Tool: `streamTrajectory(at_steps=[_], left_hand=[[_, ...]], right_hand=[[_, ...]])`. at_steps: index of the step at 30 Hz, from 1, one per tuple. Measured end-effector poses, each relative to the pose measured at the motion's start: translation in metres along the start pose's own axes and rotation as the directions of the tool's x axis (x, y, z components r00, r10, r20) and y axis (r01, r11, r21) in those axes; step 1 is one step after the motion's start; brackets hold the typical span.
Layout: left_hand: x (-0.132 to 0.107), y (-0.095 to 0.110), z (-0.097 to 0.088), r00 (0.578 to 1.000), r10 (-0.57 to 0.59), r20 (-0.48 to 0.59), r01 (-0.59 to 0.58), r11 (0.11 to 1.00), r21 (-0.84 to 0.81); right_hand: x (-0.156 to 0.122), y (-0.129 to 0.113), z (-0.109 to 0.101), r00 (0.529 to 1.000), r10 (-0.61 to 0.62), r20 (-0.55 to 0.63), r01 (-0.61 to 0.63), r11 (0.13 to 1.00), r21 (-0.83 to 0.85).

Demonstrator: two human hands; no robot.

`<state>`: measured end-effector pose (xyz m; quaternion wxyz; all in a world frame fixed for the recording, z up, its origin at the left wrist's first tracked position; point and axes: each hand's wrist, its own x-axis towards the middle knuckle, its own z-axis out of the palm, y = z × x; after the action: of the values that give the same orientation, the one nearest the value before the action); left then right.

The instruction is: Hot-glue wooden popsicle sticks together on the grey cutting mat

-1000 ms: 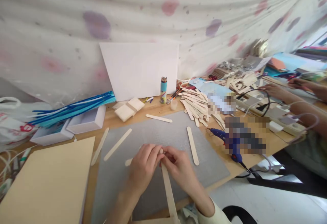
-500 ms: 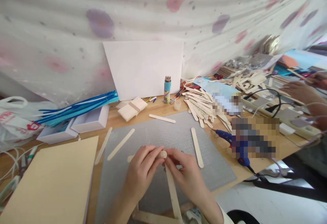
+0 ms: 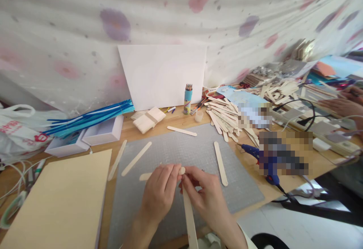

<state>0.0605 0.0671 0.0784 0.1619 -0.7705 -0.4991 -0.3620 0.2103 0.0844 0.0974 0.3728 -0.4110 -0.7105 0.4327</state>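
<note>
Over the grey cutting mat [image 3: 159, 150], both my hands meet at the joined ends of wooden craft sticks. My left hand [image 3: 160, 192] is closed round one stick, whose rounded tip pokes out at the fingertips. My right hand [image 3: 205, 192] pinches the same corner, where a long craft stick [image 3: 189, 218] runs down toward me. The fingers hide how the pieces meet. Left of my left hand, the end of another stick [image 3: 145, 176] shows; I cannot tell whether it is joined. Loose craft sticks lie on the mat to the left [image 3: 136, 159], at the back [image 3: 182, 131] and to the right [image 3: 220, 163].
A blue glue gun [image 3: 270, 162] rests at the right beside a heap of craft sticks [image 3: 224, 116]. Behind the mat are a banded stick bundle [image 3: 149, 120] and a pencil tube [image 3: 187, 101]. A beige board [image 3: 59, 199] lies left. Another person's hand [image 3: 343, 105] is far right.
The view has shifted slightly. The held sticks have tipped or lowered, so the crosspiece at the bottom is out of sight. My hands keep the same grip at the corner.
</note>
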Motion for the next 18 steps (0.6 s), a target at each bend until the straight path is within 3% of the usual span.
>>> streamTrajectory(at_steps=[7, 18], left_hand=[[0.0, 0.004, 0.003, 0.999, -0.005, -0.036, 0.006, 0.999, 0.033], [0.002, 0.012, 0.009, 0.989, -0.124, -0.086, 0.126, 0.992, 0.019]], right_hand=[[0.001, 0.001, 0.002, 1.0, 0.013, -0.027, -0.011, 0.998, 0.064], [0.002, 0.005, 0.004, 0.998, 0.049, -0.026, -0.045, 0.987, 0.153]])
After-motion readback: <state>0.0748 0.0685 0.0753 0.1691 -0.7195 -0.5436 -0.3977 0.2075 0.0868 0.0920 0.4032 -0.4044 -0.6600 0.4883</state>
